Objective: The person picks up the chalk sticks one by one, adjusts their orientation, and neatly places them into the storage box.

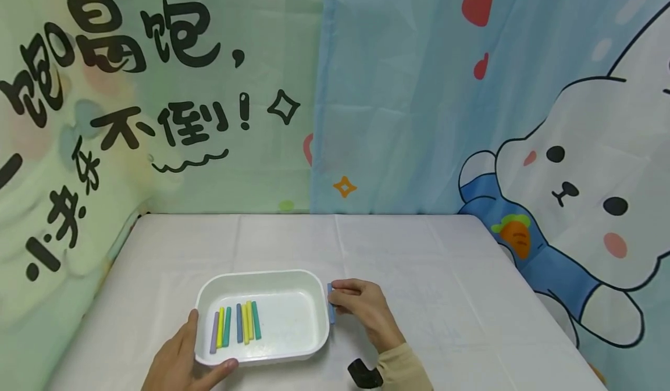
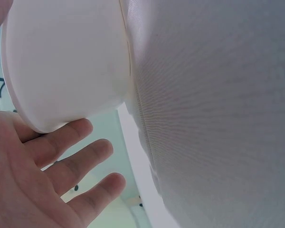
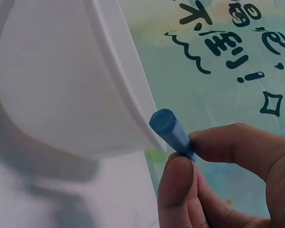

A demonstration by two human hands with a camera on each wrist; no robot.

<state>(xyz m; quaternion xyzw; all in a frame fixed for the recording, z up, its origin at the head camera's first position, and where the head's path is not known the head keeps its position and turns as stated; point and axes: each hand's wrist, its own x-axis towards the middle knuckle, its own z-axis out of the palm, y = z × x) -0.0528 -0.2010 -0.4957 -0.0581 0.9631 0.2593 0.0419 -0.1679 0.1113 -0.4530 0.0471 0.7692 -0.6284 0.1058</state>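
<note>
A white plastic tray (image 1: 293, 327) stands on the cloth-covered table. My left hand (image 1: 175, 361) rests against its near left corner, thumb along the near side and fingers by the left side. In the left wrist view, the fingers (image 2: 80, 171) are spread and nearly straight beside the tray wall (image 2: 66, 61). Between thumb and fingertips, my right hand (image 1: 363, 306) pinches a blue chalk stick (image 3: 171, 129) just outside the tray's right rim. Inside the tray's left half lie two groups of chalk: purple, yellow (image 1: 220, 327) and teal, then blue (image 1: 239, 323), two yellow and teal (image 1: 256, 320).
A white cloth (image 1: 445, 298) covers the table, with faint creases. Behind it hangs a printed curtain (image 1: 387, 88) with lettering and a cartoon rabbit. A black strap-like piece (image 1: 364, 373) sits at my right sleeve (image 1: 403, 368).
</note>
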